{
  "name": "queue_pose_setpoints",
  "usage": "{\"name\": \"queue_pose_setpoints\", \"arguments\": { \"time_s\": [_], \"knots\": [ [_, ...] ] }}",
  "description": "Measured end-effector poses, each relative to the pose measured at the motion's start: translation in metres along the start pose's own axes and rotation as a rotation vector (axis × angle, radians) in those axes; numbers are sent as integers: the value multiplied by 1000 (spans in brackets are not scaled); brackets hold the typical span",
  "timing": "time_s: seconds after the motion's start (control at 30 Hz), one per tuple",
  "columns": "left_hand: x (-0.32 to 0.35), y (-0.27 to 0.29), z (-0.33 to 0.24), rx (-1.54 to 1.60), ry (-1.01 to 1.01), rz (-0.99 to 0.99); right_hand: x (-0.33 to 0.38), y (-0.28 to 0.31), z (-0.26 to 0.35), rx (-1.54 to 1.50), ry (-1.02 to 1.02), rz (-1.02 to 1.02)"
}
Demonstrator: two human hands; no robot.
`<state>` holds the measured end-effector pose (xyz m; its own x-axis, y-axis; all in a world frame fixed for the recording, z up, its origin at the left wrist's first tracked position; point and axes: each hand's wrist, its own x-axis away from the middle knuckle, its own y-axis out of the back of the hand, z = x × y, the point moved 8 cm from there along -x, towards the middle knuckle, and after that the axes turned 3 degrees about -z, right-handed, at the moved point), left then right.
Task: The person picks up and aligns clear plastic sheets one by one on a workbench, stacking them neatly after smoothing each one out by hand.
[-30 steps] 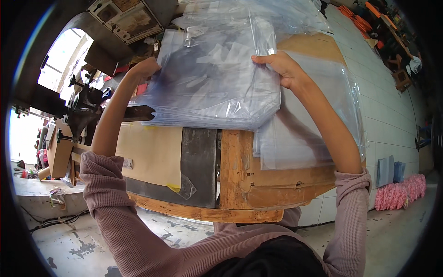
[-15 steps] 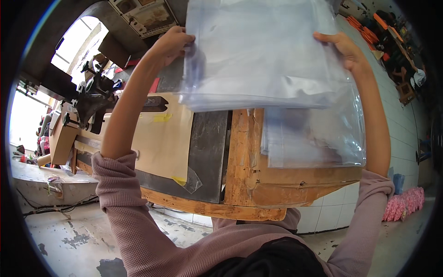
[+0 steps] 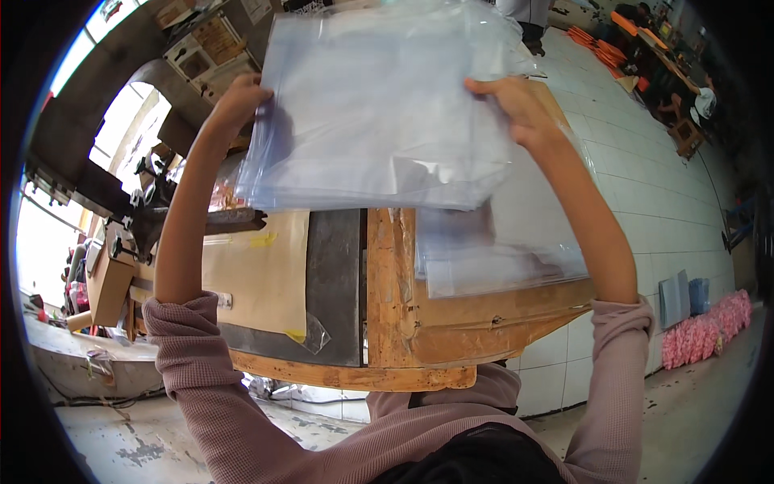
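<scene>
A stack of clear plastic sheets or sleeves [image 3: 363, 121] is held up above the table, its near edge tilted toward me. My left hand [image 3: 239, 101] grips its left edge, fingers closed round the plastic. At the right side my right hand [image 3: 516, 101] pinches the stack, thumb on top and the other fingers mostly hidden beneath. Below and to the right, another pile of clear plastic sheets [image 3: 516, 250] lies on the brown taped board [image 3: 484, 331]; the raised stack covers part of it.
To the left is a dark metal machine [image 3: 153, 210] with an arm reaching over a tan sheet [image 3: 266, 282] on a black plate [image 3: 334, 298]. A wooden table edge [image 3: 363, 375] runs before me. Pink bundles [image 3: 705, 331] lie on the right floor; a person [image 3: 704, 103] sits far right.
Both hands have carried the plastic stack to the left and slightly down. My view has shifted a little, showing more of the floor at the right.
</scene>
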<state>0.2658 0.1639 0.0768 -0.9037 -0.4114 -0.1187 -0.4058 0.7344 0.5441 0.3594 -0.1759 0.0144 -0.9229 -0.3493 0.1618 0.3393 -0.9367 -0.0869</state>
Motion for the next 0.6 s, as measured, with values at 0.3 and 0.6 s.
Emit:
{"name": "queue_pose_setpoints", "arguments": {
  "time_s": [0.3,0.6],
  "knots": [
    [-22,-66,64,-309,153,193,-33,20,-60,-66,-242,31],
    [-54,-65,118,-212,256,196,-32,-15,-55,-123,-173,76]
  ]
}}
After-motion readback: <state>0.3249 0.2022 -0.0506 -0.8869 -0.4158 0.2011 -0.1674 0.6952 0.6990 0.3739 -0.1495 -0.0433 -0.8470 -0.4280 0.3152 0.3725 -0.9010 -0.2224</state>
